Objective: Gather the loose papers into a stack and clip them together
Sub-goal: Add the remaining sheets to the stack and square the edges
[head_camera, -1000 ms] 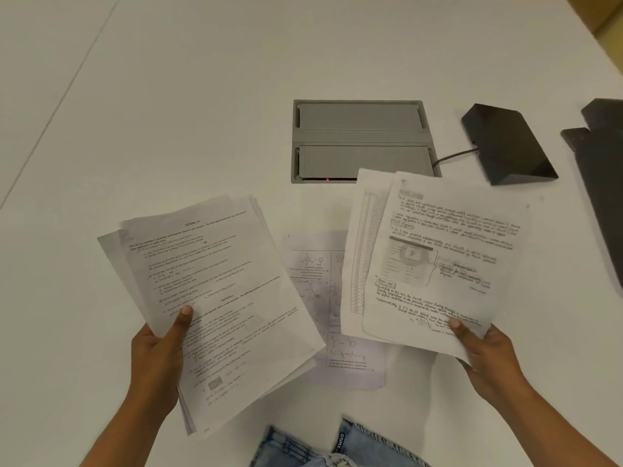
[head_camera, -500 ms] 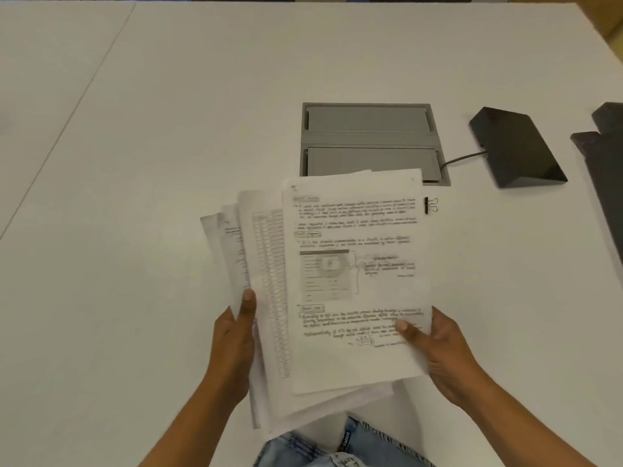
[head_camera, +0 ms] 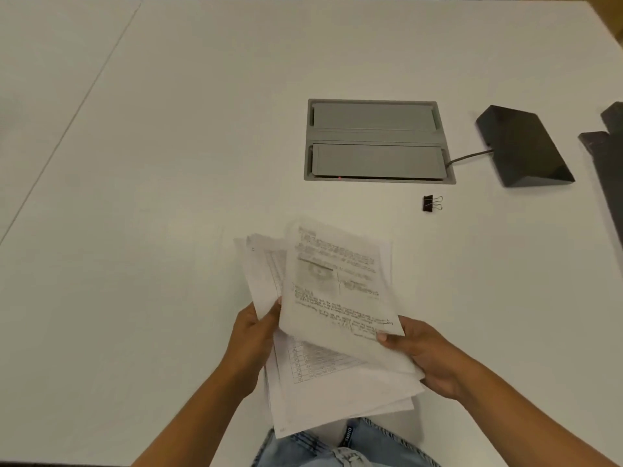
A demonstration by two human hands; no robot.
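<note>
A loose stack of printed papers is held between both hands above the near edge of the white table. The sheets are fanned and uneven, with the top page bent upward. My left hand grips the stack's left edge. My right hand grips the lower right corner, thumb on the top page. A small black binder clip lies on the table beyond the papers to the right, apart from both hands.
A grey recessed cable box sits in the table behind the clip. A black wedge-shaped device with a cable lies to its right, and a dark object is at the right edge. Jeans show at the bottom.
The two separate bundles were brought together into one stack held by both hands. The stack has come nearer to me and lower, uncovering the binder clip on the table.
</note>
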